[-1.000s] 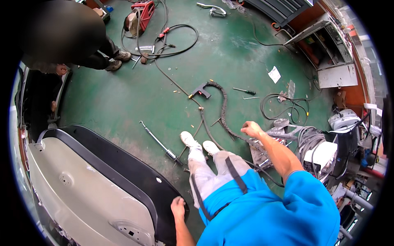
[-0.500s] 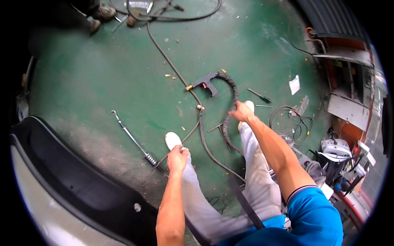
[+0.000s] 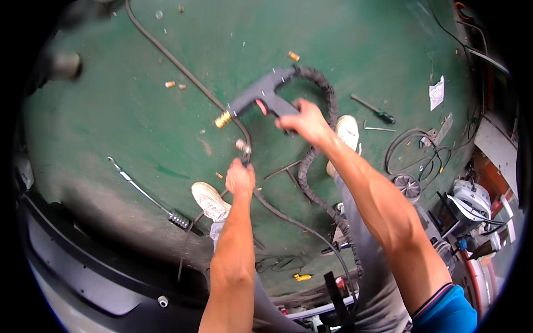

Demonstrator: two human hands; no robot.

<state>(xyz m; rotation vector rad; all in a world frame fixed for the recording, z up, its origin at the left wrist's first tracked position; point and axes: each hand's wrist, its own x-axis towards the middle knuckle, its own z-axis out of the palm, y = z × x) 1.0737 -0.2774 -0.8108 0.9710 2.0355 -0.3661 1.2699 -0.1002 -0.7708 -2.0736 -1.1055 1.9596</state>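
Note:
My right hand [image 3: 305, 123] is closed around the grip of a dark grey pistol-shaped gun [image 3: 260, 95]. The gun has a red trigger and a brass nozzle, which points left. From its rear a thick black sleeved hose [image 3: 328, 95] curves down toward my right leg. My left hand [image 3: 240, 177] closes on a thin hose [image 3: 294, 220] just below its metal coupling [image 3: 243, 147]. That coupling sits a little below the brass nozzle, apart from it. Another stretch of hose [image 3: 177, 64] runs in from the upper left toward the coupling.
A slide hammer with a hooked tip [image 3: 145, 191] lies left of my left shoe [image 3: 210, 200]. On the right are a screwdriver [image 3: 373, 108], a hex key [image 3: 380, 129] and a coiled cable [image 3: 397, 147]. Several small brass pieces [image 3: 294, 56] dot the green floor. A black car bumper [image 3: 100, 277] stands lower left.
My right hand has moved from the sleeved hose onto the gun's grip. My left hand has gone from near my shoe to the hose coupling. The view has come closer to the floor.

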